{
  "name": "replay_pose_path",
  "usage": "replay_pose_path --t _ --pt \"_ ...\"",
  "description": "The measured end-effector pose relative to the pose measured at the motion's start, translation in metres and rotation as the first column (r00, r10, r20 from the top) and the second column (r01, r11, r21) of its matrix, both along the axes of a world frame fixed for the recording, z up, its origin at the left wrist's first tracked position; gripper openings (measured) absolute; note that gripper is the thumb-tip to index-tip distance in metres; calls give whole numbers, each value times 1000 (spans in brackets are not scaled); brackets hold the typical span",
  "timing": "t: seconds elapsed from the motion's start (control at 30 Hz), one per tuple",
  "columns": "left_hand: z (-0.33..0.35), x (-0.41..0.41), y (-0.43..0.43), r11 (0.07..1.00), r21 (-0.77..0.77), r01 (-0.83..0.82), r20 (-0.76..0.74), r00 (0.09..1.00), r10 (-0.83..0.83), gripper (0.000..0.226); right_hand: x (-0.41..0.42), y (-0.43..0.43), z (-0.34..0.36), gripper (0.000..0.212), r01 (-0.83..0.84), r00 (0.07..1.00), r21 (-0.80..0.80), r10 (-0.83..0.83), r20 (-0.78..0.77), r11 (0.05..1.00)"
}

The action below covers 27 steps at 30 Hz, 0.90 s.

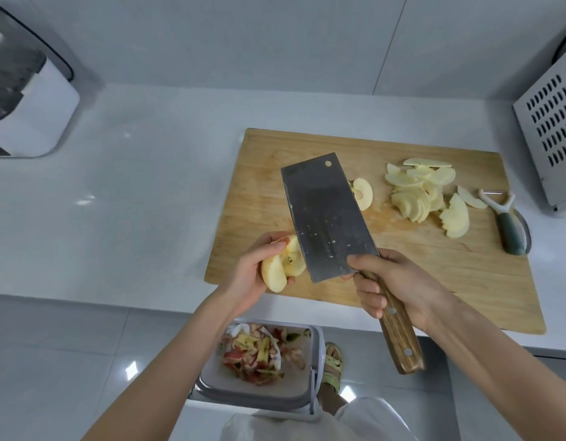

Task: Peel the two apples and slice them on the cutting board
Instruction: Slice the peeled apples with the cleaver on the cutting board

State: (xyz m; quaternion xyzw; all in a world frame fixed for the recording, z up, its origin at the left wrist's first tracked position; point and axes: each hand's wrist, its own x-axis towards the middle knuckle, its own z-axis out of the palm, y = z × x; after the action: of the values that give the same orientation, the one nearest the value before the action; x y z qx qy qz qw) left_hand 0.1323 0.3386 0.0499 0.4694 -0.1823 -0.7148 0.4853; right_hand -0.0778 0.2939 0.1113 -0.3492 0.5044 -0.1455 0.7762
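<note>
Left hand [246,275] gripping peeled apple piece [280,268], fingers curled under, thumb over its far end. Held in the air just off the near-left corner of cutting board [434,281], above bin [253,401] of peel scraps [259,354]. Right hand [393,288] clenched round wooden handle of cleaver [326,218], forefinger laid on the blade flat. Edge against the piece's right side, by the seed pocket.

Probably coring in hand. To do it well:
- use only the blade heel, close to right hand
- make a shallow angled nick each side of the pocket
- keep left thumb out of the edge path
- turn the fruit, not the blade
- safer laid flat on the board

Small reddish patch at far end, maybe leftover skin; trim if so.

Piece cut face up toward camera, long axis running away from body, far end tipped slightly right. Cleaver long axis from handle butt near body, up and left to square tip; edge facing left hand.

Beyond right hand: apple half [364,192] partly behind blade, fanned slices [418,195]. Peeler [505,224] further right at board edge.
</note>
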Motion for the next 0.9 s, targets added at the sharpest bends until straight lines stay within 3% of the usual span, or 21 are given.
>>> replay_pose_path --t 0.2,0.47,0.6,0.9 --pt "5 0 -5 999 -46 -27 88 996 31 16 -1 -1 6 26 17 1000 -36 -17 -25 999" --pt "9 -6 -6 998 -28 -55 129 990 58 34 4 0 9 30 35 998 -87 -40 -54 996" --pt "14 -9 -3 997 -49 -63 243 967 73 29 6 4 10 25 21 993 -162 -39 -111 987" --pt "28 -15 -5 995 -91 -34 301 952 60 19 7 5 8 27 29 996 -208 -46 -76 978"
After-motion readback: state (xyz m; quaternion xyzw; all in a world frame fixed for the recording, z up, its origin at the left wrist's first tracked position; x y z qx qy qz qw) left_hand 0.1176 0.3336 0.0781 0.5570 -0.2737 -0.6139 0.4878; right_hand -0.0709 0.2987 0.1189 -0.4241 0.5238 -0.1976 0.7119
